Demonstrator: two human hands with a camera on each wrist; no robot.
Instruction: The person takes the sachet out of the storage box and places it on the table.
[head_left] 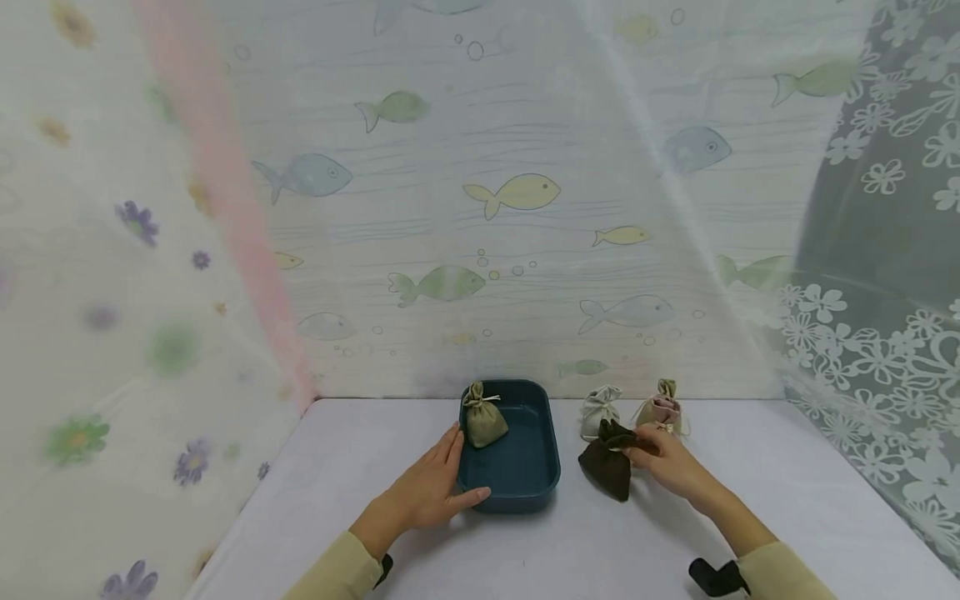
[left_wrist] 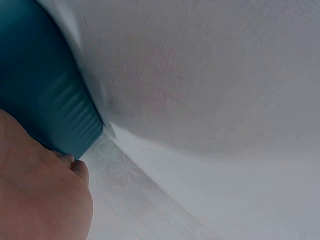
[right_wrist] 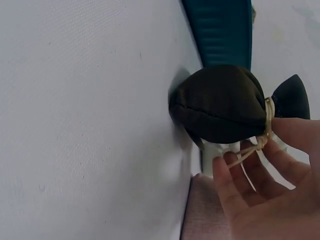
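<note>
A dark teal plastic bin (head_left: 521,471) stands on the table with an olive drawstring pouch (head_left: 486,423) in its far left part. My left hand (head_left: 423,487) rests against the bin's left side, fingers stretched along the wall and thumb over the near rim. To the right of the bin, my right hand (head_left: 671,462) pinches a dark brown drawstring pouch (head_left: 606,471) by its tied neck. In the right wrist view this pouch (right_wrist: 215,105) hangs tilted, its bottom close to the cloth, and a pale cord circles its neck.
Behind the brown pouch stand a whitish drawstring pouch (head_left: 600,410) and a beige and pinkish one (head_left: 664,408), partly hidden by my right hand. White cloth (head_left: 525,554) covers the table. A fish-print curtain (head_left: 517,250) hangs along the back edge.
</note>
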